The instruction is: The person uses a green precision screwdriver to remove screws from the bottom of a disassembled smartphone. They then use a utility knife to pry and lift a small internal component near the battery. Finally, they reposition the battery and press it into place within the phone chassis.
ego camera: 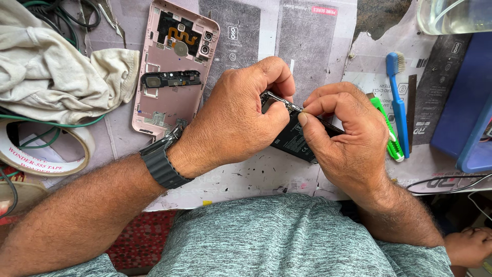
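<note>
Holding a black phone body (297, 137) at the centre of the frame, both hands work at its upper edge just above the tabletop (256, 174).

Risks, as a judgement: the grip is mostly fingertip, so a slip could drop the phone body onto the tabletop or flick any small loose part into the clutter. Prying or pinching too hard at that thin edge could bend the frame or crack a part beneath it, and whatever the right thumb and forefinger pinch is too small to make out. The pink back cover (171, 66), lying open side up in the upper left with its parts exposed, sits just beside the left wrist; a sweep of the forearm could knock it.

The left hand (238, 120) is curled narrow, fingers wrapped over the top left of the phone body and thumb pressed on its face, holding it steady. The right hand (341, 136) is also closed tight, thumb and forefinger pinched together at the upper edge, the other fingers folded behind the phone body.

A blue toothbrush (397, 102) and a green cutter (387, 131) lie just right of the right hand. A cloth (56, 72) and a tape roll (46, 154) sit at far left.
</note>
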